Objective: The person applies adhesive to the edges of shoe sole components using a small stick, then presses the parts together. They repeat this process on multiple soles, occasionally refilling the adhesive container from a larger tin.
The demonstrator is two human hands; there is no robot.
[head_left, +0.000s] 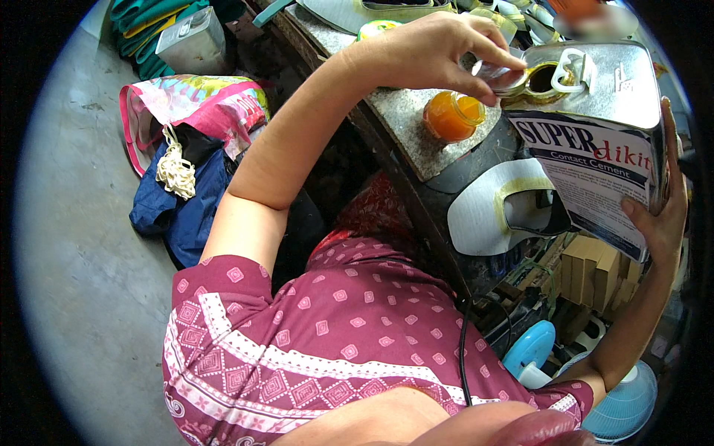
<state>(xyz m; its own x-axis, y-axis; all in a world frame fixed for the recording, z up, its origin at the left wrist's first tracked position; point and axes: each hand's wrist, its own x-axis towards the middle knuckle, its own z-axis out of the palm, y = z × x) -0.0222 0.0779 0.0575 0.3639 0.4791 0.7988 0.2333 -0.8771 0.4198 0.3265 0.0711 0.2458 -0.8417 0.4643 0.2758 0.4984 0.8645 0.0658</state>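
Observation:
A rectangular metal can (628,82) with a black and white label is tilted on the bench. Its round opening shows dark inside, and a white plastic handle (571,70) sits beside it. My right hand (662,212) grips the can's right side, thumb across the label. My left hand (454,56) is closed at the fingertips around a small clear round container (500,80), right at the can's opening. Its exact kind is partly hidden by the fingers. Below this hand, a glass jar (452,117) of orange liquid stands on a speckled stone slab (405,130).
A grey-white, yellow-edged curved piece (487,208) lies at the bench edge below the can; similar pieces (513,15) are heaped behind. Left of the bench are a colourful bag (190,104), blue cloth (201,204) and a metal tin (192,44). A blue fan (621,401) stands lower right.

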